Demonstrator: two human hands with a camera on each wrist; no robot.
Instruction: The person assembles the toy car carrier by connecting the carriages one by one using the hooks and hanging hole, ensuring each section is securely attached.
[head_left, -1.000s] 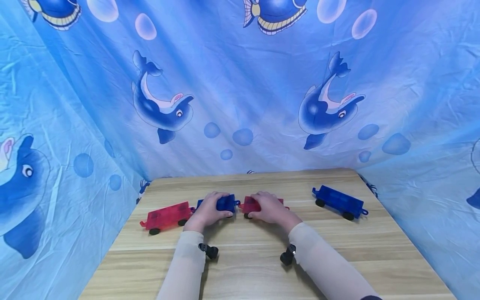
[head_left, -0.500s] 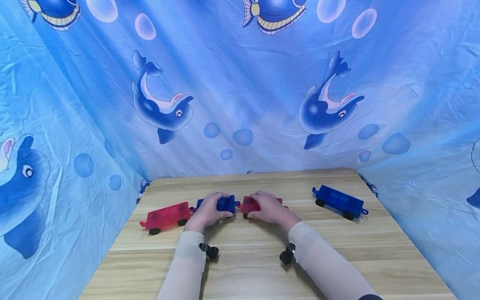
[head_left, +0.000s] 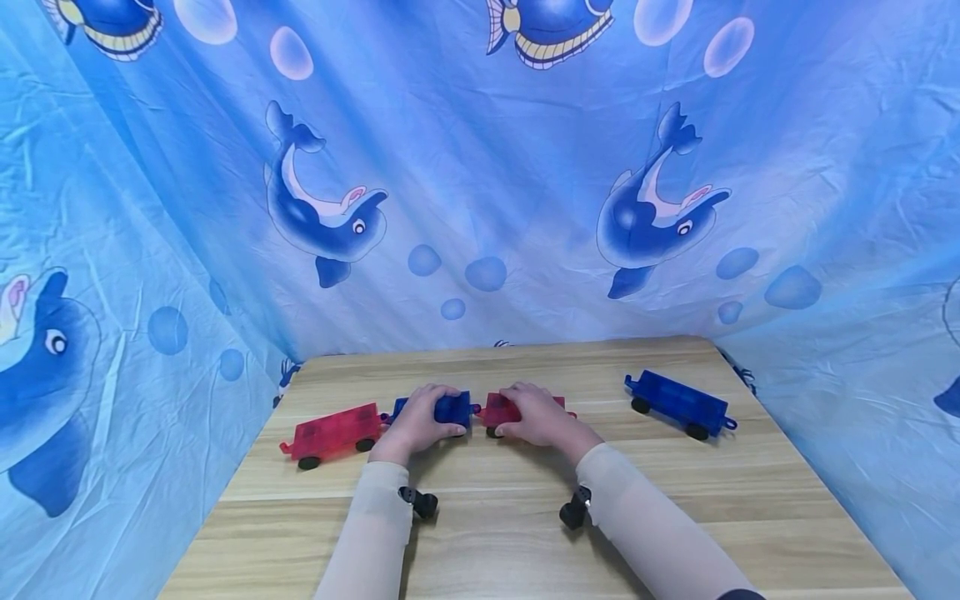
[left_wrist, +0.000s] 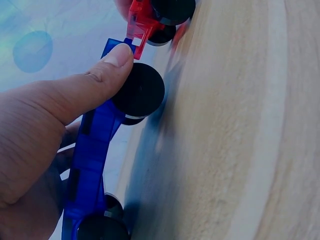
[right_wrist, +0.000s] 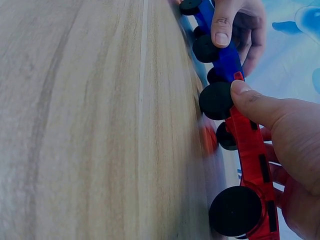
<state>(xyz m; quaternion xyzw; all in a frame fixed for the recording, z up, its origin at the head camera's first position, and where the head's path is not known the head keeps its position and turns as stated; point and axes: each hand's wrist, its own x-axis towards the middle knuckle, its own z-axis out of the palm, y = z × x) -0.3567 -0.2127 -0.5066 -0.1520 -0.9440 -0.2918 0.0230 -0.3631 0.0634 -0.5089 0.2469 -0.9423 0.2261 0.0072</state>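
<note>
My left hand (head_left: 415, 419) grips a translucent blue toy train wagon (head_left: 453, 408) with black wheels. Its thumb lies against the wagon's side above a wheel in the left wrist view. My right hand (head_left: 534, 414) holds a red toy train wagon (head_left: 501, 409) from above, thumb on the near side and fingers behind. Between the hands the blue wagon's hook end meets the red wagon's coupling (left_wrist: 141, 42). To the left, another red wagon (head_left: 337, 432) has its end at the blue wagon's left coupling; the hand partly hides that joint.
A second blue wagon (head_left: 678, 403) stands apart at the right on the wooden table (head_left: 495, 533). Behind and beside the table hangs a blue curtain (head_left: 480, 192) with dolphins and bubbles. Black wrist cameras are strapped to both sleeves.
My right hand and the red wagon in it have shifted very slightly left. The left hand and the other wagons look unmoved.
</note>
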